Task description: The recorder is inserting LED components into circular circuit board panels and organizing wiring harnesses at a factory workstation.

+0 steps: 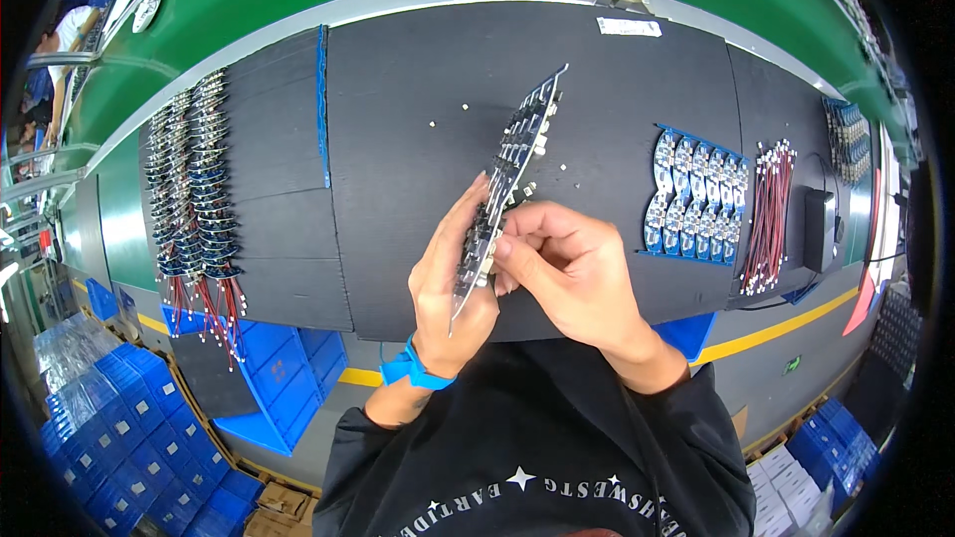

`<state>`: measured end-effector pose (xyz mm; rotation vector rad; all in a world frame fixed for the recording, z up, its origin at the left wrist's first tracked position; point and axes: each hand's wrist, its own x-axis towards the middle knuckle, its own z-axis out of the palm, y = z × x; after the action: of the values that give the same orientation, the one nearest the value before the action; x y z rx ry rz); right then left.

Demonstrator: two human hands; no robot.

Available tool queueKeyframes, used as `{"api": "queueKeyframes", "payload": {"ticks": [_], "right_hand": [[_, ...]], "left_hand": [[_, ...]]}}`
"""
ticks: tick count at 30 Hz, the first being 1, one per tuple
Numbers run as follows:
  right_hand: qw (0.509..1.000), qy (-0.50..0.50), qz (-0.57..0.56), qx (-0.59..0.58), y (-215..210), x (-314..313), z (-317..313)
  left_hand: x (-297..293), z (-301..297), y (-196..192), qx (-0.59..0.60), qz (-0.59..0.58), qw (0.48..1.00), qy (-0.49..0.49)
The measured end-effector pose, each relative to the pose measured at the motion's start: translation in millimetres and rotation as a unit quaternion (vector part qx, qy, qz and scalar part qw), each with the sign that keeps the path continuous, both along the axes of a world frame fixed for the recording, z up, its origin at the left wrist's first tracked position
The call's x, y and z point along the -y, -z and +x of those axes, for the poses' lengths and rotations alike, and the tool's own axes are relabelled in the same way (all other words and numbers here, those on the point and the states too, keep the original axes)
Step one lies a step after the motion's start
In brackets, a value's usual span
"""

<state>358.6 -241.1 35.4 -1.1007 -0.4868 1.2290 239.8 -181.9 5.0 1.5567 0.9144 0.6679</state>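
Observation:
My left hand point(446, 278) grips the lower part of a circuit board panel point(517, 139), which stands on edge and tilts up to the right above the black mat. Small white and dark components stick out along its right face. My right hand point(582, 278) is closed, thumb and forefinger pinched against that same face near the lower end. Whatever sits between those fingertips is too small and hidden to name. A few tiny white pieces point(466, 106) lie scattered on the mat around the panel. A blue band point(413, 368) circles my left wrist.
To the right lie a blue circuit board panel point(696, 197), a bundle of red wires point(770, 219) and a black box point(819, 229). Rows of stacked boards point(209, 169) with red leads fill the left. Blue crates point(284, 378) stand below the table edge.

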Motion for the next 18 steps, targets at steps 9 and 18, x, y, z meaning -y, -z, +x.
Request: {"api": "queueKeyframes", "payload": {"ticks": [9,18], "right_hand": [[0.991,0.012,-0.073,0.108,2.1,4.7,3.9],[1.0,-0.012,0.022,-0.019,-17.4,0.5,-0.4]], "left_hand": [[-8.8,-8.8,16.3,-0.041,0.074,0.996,-0.003],[-7.8,-1.2,9.8,-0.005,0.11,0.993,0.041]]}}
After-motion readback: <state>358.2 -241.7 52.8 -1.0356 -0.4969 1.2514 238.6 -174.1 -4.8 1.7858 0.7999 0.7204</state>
